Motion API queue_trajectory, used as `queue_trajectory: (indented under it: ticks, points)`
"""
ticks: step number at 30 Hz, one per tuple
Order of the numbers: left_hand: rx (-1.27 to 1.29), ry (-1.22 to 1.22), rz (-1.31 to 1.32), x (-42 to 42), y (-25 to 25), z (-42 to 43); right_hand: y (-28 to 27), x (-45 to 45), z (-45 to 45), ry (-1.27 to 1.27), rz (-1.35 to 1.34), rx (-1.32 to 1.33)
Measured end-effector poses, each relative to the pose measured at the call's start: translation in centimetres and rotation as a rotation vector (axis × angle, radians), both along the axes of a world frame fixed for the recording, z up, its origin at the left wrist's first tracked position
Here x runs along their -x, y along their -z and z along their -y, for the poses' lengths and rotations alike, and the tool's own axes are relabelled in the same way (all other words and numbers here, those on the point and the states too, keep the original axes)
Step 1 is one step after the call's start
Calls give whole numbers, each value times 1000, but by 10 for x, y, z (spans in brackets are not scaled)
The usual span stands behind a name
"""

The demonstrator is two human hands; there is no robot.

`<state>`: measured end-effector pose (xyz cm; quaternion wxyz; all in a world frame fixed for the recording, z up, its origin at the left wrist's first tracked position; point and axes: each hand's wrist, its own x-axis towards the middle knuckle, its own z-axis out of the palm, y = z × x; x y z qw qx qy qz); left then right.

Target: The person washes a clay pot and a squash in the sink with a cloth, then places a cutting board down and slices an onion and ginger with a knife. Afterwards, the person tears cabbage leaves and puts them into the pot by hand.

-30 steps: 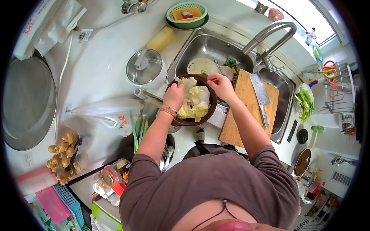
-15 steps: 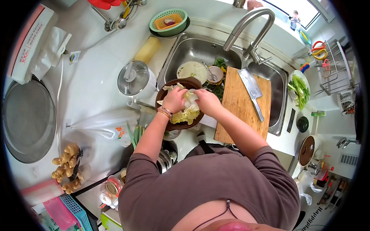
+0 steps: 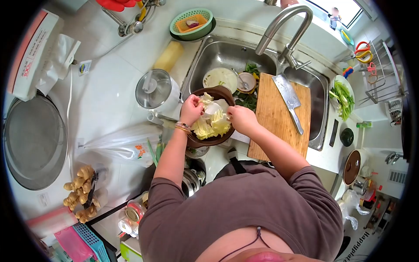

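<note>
A brown clay pot (image 3: 220,94) stands by the sink's near left corner, holding pale yellow-white cabbage leaves (image 3: 211,125). Over the left side of the pot, my left hand (image 3: 191,110) has its fingers pinched on a piece of cabbage leaf. Across from it, my right hand (image 3: 242,118) is closed at the pot's right rim, fingertips on the edge of another cabbage leaf. To the right lies a wooden cutting board (image 3: 273,118) over the sink divider, with a cleaver (image 3: 288,98) on it.
The steel sink (image 3: 224,50) contains a plate (image 3: 218,77), a small bowl with a spoon (image 3: 247,81) and green leaves. The faucet (image 3: 286,26) arches above. A lidded white pot (image 3: 157,91), plastic bag (image 3: 126,142) and ginger (image 3: 80,192) sit left; a bowl of greens (image 3: 342,98) is right.
My hands have moved apart, from the middle of the pot toward its left and right sides. More of the cabbage now shows between them, and the view has shifted slightly.
</note>
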<state>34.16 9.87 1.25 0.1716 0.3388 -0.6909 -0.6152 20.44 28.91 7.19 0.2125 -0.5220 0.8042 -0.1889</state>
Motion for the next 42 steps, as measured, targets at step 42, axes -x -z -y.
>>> queue_trajectory:
  ticks: [42]
  points:
    - [1204, 399, 391, 33, -93, -105, -33, 314, -378, 1099, -233, 327]
